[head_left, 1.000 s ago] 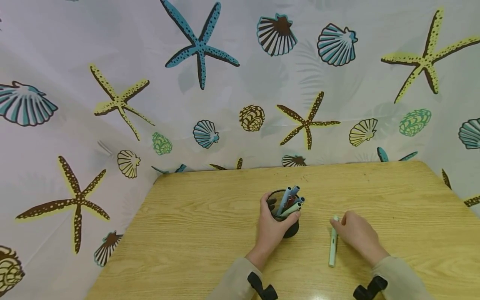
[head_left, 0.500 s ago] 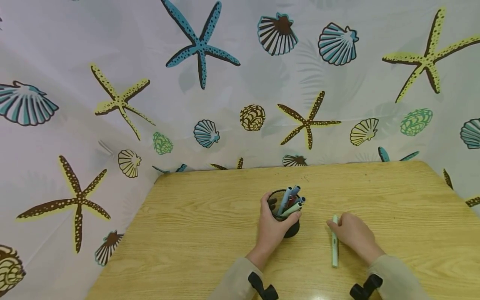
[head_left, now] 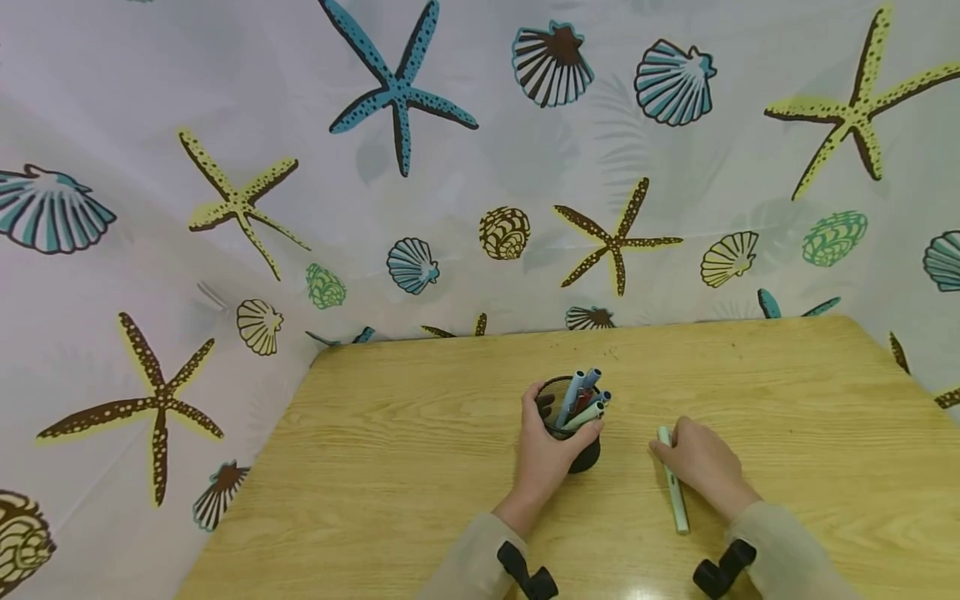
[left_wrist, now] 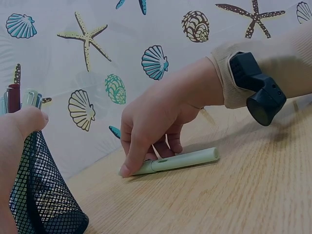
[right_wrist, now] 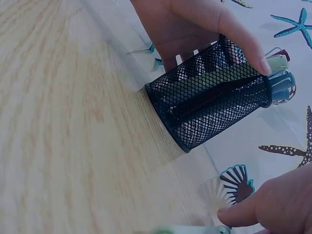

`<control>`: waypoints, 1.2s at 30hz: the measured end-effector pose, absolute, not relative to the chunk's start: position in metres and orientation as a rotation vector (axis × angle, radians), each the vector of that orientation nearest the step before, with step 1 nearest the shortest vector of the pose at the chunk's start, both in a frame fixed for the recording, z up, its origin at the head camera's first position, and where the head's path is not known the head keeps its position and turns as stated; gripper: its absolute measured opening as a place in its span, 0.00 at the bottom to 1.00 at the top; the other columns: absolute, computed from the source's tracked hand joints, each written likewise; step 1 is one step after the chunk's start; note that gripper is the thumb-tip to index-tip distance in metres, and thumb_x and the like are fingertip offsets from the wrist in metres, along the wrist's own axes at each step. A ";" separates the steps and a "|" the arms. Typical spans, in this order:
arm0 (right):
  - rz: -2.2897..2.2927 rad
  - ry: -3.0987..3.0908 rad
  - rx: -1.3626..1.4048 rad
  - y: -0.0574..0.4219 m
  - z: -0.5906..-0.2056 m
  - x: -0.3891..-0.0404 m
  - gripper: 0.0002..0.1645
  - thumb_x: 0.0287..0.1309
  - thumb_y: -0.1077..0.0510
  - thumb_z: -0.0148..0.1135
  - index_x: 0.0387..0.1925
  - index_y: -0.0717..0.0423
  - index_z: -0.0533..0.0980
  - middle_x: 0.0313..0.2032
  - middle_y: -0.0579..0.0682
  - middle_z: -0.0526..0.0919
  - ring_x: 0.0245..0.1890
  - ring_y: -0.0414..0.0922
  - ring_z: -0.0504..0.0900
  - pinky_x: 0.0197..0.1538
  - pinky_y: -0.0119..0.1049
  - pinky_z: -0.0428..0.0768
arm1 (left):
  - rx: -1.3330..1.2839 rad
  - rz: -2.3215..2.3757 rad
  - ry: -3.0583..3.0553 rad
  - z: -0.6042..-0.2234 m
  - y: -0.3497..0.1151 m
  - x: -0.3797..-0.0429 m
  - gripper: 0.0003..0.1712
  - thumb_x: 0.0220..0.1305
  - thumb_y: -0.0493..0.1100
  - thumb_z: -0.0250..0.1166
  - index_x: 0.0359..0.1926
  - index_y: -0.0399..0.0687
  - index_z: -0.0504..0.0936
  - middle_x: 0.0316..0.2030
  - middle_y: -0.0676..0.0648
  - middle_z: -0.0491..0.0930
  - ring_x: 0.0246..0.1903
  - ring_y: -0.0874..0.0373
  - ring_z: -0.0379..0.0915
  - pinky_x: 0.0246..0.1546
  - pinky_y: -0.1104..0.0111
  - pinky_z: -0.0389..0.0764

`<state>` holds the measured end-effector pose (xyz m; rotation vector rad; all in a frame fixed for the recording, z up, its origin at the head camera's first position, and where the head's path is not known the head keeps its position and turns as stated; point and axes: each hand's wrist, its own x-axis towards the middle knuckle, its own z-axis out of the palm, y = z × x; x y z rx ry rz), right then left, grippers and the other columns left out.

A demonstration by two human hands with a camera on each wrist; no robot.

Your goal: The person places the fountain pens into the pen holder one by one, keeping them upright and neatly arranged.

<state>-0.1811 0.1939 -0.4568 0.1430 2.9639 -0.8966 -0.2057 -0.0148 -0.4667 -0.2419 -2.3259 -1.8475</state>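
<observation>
My left hand (head_left: pixel 543 458) grips a black mesh pen cup (head_left: pixel 585 458) around its side, thumb near the rim. Blue pens (head_left: pixel 572 398), a pale green pen (head_left: pixel 585 417) and a dark red one stick out of the cup. To the right, my right hand (head_left: pixel 705 458) pinches another pale green pen (head_left: pixel 678 508) near its capped end, between thumb and fingers. In the left wrist view this pen (left_wrist: pixel 187 160) lies along the tabletop. The right wrist view shows the cup (right_wrist: pixel 209 97) upright on its base, with the pen's clip end at the bottom edge.
The wooden table (head_left: pixel 390 467) spreads around both hands. A white curtain (head_left: pixel 450 208) printed with starfish and shells hangs behind it and along the sides. Each wrist wears a black camera mount, such as the right one (head_left: pixel 723 571).
My right hand has shifted slightly left, and the pen under it has turned, its near end swinging to the right. The left hand and the cup stay in place.
</observation>
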 end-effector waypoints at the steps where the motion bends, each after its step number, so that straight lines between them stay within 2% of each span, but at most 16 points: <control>1: -0.896 2.961 0.144 0.194 -0.457 -0.181 0.18 0.58 0.50 0.61 0.25 0.59 0.68 0.18 0.50 0.69 0.16 0.44 0.66 0.20 0.35 0.63 | -0.245 -1.848 -2.325 -0.467 -0.015 -0.206 0.54 0.44 0.62 0.72 0.67 0.63 0.51 0.60 0.43 0.63 0.58 0.47 0.63 0.54 0.52 0.66; 11: -0.907 2.960 0.126 0.196 -0.461 -0.182 0.11 0.58 0.56 0.57 0.28 0.61 0.70 0.21 0.50 0.71 0.18 0.44 0.68 0.21 0.36 0.67 | -0.251 -1.867 -2.316 -0.469 -0.015 -0.205 0.54 0.44 0.61 0.72 0.67 0.62 0.52 0.60 0.42 0.62 0.58 0.46 0.62 0.55 0.52 0.65; 25: -1.015 3.005 0.104 0.195 -0.453 -0.184 0.14 0.60 0.57 0.57 0.35 0.69 0.72 0.24 0.53 0.75 0.19 0.44 0.70 0.22 0.35 0.69 | -0.239 -1.849 -2.320 -0.467 -0.015 -0.206 0.54 0.43 0.62 0.72 0.67 0.62 0.52 0.60 0.44 0.63 0.58 0.47 0.63 0.55 0.52 0.65; 36: -1.118 3.029 0.083 0.191 -0.453 -0.186 0.17 0.61 0.57 0.56 0.42 0.70 0.70 0.19 0.50 0.73 0.16 0.42 0.69 0.20 0.35 0.68 | -0.237 -1.861 -2.318 -0.467 -0.015 -0.207 0.54 0.43 0.62 0.73 0.67 0.62 0.52 0.60 0.43 0.63 0.57 0.47 0.63 0.54 0.53 0.66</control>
